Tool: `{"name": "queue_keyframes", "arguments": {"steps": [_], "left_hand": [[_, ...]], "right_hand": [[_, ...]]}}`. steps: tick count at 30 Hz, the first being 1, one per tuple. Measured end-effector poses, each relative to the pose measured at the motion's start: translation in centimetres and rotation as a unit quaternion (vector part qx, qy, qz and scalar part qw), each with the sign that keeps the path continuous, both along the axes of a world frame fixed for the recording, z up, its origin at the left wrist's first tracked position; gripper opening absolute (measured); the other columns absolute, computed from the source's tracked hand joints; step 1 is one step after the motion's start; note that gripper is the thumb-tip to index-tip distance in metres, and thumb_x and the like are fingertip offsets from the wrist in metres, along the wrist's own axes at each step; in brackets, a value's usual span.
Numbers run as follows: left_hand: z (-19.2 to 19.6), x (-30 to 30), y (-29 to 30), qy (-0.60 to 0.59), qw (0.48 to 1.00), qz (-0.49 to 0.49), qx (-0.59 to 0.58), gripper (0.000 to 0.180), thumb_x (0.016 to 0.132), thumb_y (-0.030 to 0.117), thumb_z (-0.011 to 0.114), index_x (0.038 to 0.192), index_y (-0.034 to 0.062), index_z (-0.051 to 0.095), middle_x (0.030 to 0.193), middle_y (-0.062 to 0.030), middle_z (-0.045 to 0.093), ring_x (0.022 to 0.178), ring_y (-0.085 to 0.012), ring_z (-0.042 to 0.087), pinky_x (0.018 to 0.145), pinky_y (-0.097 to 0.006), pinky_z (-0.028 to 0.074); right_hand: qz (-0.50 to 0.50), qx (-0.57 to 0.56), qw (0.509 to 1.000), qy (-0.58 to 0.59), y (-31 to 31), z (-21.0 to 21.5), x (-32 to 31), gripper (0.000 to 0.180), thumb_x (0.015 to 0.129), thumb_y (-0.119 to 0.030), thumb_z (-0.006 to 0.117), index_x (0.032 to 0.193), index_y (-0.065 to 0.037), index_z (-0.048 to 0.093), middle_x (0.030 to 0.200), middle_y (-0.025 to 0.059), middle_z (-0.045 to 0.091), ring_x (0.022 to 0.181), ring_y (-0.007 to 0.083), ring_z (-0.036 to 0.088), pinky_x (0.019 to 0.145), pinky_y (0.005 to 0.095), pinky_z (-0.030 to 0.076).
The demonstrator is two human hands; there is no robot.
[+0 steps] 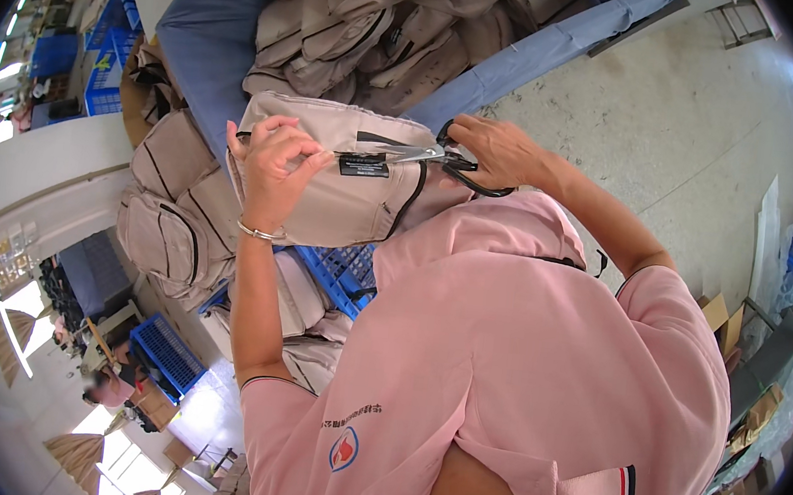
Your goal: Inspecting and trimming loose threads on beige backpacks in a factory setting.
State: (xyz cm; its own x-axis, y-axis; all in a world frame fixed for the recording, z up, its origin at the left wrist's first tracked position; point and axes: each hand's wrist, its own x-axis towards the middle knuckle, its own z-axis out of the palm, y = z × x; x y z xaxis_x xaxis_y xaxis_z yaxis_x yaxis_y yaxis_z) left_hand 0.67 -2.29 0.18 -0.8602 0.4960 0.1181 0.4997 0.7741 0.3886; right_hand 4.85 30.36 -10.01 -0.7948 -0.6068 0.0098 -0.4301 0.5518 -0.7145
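Note:
A beige backpack [323,212] with black zips lies across in front of me, close to my lap. My right hand [493,152] grips a pair of scissors [415,155] by the black handles. Their metal blades point left, just above a small black label [352,165] on the bag. Over the bag's left part, my left hand [276,158] has thumb and forefinger pinched together near the blade tips, the other fingers raised. Whatever is in that pinch is too fine to make out.
More beige backpacks [340,37] fill a blue-padded bin [210,24] ahead. Others [165,225] are heaped at my left, near a blue plastic crate [342,271]. Concrete floor [656,129] stretches to the right, with an open cardboard box [719,321]. Another person [115,390] is far off at left.

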Motion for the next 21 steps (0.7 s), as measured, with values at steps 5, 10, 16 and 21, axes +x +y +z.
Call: {"name": "queue_keyframes", "arguments": {"steps": [5,10,16,21], "left_hand": [[0.2,0.2,0.1,0.006,1.000,0.006,-0.006,0.013,0.075,0.026,0.080,0.073,0.0168,0.071,0.082,0.0073,0.068,0.111,-0.0168,0.056,0.116,-0.054,0.001],[0.2,0.3,0.2,0.002,1.000,0.017,-0.004,0.012,0.075,0.025,0.080,0.072,0.0169,0.071,0.082,0.0077,0.067,0.111,-0.0166,0.056,0.116,-0.053,-0.001],[0.2,0.2,0.1,-0.012,1.000,0.018,-0.002,0.012,0.076,0.025,0.079,0.072,0.0173,0.071,0.082,0.0081,0.066,0.111,-0.0158,0.056,0.116,-0.051,-0.003],[0.3,0.3,0.1,-0.012,1.000,0.020,-0.010,0.012,0.076,0.025,0.079,0.072,0.0175,0.071,0.082,0.0080,0.066,0.111,-0.0159,0.056,0.116,-0.051,-0.003]], "right_hand": [[0.018,-0.020,1.000,0.006,-0.8,0.6,-0.8,0.045,0.084,-0.043,0.067,0.087,0.000,0.053,0.087,0.0186,0.054,0.081,0.0410,0.057,0.069,0.0490,0.044],[0.010,-0.021,1.000,0.000,-0.9,0.4,-0.4,0.050,0.082,-0.047,0.070,0.080,0.000,0.054,0.079,0.0180,0.057,0.071,0.0418,0.058,0.063,0.0481,0.046],[-0.011,-0.036,0.999,0.010,-1.2,-1.6,0.5,0.051,0.081,-0.049,0.071,0.077,0.000,0.056,0.079,0.0179,0.060,0.070,0.0413,0.060,0.062,0.0474,0.048],[-0.022,-0.043,0.999,0.015,-1.3,-2.3,0.5,0.049,0.083,-0.047,0.070,0.079,-0.001,0.056,0.081,0.0179,0.061,0.071,0.0409,0.061,0.063,0.0482,0.048]]}}
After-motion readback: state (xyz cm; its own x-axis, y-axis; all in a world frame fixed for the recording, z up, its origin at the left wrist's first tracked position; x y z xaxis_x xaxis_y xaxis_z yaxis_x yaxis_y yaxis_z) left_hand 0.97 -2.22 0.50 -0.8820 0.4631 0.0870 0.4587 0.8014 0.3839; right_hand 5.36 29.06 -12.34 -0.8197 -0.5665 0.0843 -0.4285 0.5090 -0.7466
